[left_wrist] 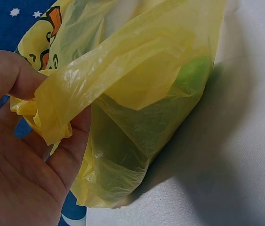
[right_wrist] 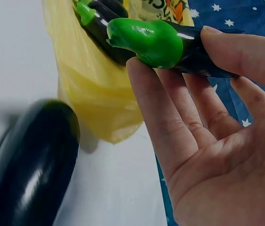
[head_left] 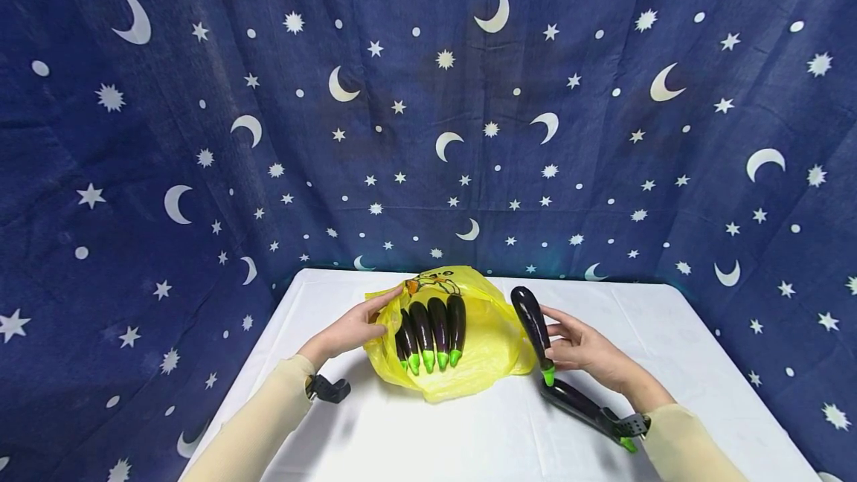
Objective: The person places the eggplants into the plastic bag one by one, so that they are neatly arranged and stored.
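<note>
My left hand (head_left: 355,327) pinches the left edge of a yellow plastic bag (head_left: 492,348), its film bunched between thumb and fingers in the left wrist view. Inside the bag's wide mouth, several dark purple eggplants (head_left: 438,326) lie side by side, green stem ends toward me. My right hand (head_left: 589,352) grips another eggplant (head_left: 531,318) between thumb and fingertips, just right of the bag. It is tilted, with its green cap (right_wrist: 156,42) at the lower end. One more eggplant (head_left: 579,404) lies on the table below the right hand, partly covered by the wrist camera.
A white cloth covers the table (head_left: 482,437). Behind it hangs a dark blue curtain (head_left: 415,169) with moons and stars. Black wrist cameras are strapped to both wrists, over cream sleeves (head_left: 268,415).
</note>
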{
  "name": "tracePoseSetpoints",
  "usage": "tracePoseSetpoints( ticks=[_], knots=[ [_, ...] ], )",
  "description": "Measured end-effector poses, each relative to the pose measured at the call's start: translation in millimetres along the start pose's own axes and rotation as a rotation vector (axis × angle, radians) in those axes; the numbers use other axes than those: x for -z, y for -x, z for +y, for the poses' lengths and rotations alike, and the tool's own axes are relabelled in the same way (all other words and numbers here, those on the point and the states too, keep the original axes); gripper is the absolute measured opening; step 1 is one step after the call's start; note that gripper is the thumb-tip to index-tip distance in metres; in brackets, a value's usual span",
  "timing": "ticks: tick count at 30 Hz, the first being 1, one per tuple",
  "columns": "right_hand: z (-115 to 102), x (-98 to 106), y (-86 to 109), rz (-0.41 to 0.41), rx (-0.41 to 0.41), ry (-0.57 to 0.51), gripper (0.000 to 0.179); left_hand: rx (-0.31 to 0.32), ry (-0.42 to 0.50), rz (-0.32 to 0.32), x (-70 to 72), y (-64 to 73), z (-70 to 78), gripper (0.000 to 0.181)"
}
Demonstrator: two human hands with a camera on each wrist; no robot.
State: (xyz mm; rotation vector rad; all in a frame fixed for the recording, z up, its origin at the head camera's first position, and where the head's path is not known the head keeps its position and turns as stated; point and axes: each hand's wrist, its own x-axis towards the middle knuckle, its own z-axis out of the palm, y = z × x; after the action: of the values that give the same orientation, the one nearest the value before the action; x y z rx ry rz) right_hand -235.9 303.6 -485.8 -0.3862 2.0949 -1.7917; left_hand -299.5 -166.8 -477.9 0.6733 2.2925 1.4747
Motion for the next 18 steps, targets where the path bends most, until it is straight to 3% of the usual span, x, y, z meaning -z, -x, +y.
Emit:
tracePoseSetpoints(
  ticks=[18],
  knots=[
    [3,-23,-12.8,-0.057,-0.012,-0.018,0.084,-0.011,-0.022,0.008,1.2,1.7,-0.4,0.082]
  ],
)
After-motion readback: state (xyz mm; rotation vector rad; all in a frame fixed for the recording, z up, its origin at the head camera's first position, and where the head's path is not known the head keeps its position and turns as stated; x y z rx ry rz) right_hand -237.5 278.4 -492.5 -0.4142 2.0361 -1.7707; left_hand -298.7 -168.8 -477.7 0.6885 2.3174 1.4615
